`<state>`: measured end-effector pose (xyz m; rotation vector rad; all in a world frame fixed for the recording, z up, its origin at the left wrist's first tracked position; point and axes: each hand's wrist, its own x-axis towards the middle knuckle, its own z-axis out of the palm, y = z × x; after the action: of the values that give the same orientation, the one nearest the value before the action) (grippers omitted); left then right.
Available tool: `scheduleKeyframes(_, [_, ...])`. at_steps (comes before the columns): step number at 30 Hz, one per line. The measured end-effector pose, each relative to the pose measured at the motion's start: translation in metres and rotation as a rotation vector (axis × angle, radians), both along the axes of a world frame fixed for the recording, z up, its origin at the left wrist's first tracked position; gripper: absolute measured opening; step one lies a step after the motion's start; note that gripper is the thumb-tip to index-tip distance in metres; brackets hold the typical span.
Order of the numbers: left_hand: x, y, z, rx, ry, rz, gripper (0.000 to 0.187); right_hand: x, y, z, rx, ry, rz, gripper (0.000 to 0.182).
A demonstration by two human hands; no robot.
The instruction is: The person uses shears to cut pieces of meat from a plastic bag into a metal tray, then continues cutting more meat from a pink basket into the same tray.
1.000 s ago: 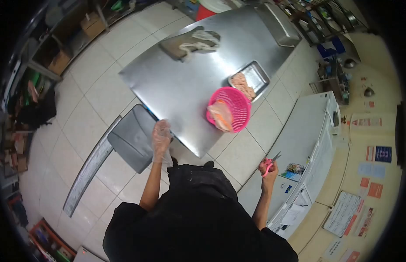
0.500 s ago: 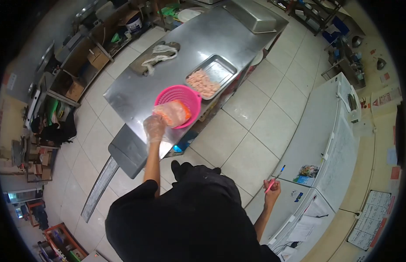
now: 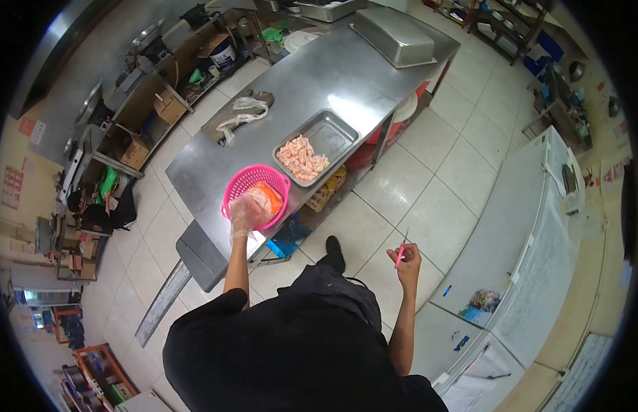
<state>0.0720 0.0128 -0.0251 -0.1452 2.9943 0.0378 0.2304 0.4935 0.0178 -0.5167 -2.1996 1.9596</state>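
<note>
My left hand [image 3: 243,211], in a clear plastic glove, grips a plastic bag [image 3: 265,200] with pale and orange contents. That bag sits in a pink perforated basket [image 3: 286,185] at the near end of the steel table. My right hand [image 3: 407,266] is out over the floor at the right, its fingers round the pink handles of a pair of scissors [image 3: 401,255] with the blades pointing away from me. Beyond the basket, a metal tray [image 3: 341,130] holds a heap of pale pink raw meat pieces [image 3: 302,159].
The steel table [image 3: 298,82] carries a cloth with white string [image 3: 240,117] and an upturned metal pan [image 3: 394,38]. A grey panel [image 3: 203,255] juts from its near corner. White chest freezers [image 3: 501,226] stand at the right. A person [image 3: 109,209] crouches at the left.
My right hand with the scissors has moved away from the freezer, inward and forward. My left hand stays at the bag in the basket. The view has shifted, and one foot now shows ahead.
</note>
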Motion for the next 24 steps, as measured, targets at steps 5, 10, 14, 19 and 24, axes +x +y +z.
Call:
scheduleKeyframes(5, [-0.017,-0.042,-0.121,0.168,0.392,0.037,0.026,-0.101,-0.002,-0.007,-0.026,-0.066,0.171,0.035])
scheduleKeyframes(10, [-0.030,0.040,-0.036,0.211,0.233,0.163,0.026,-0.168,-0.001,-0.033,0.010,-0.083,0.372,0.035])
scheduleKeyframes(14, [-0.050,0.072,-0.003,-0.001,0.034,0.017,0.026,-0.225,0.003,-0.036,0.055,-0.119,0.449,0.035])
scheduleKeyframes(19, [-0.051,0.083,0.038,0.179,-0.213,0.314,0.032,-0.299,-0.007,-0.046,-0.054,-0.188,0.516,0.033])
scheduleKeyframes(24, [-0.027,0.071,-0.077,-0.257,0.285,0.276,0.033,-0.396,-0.044,-0.054,-0.095,-0.057,0.631,0.034])
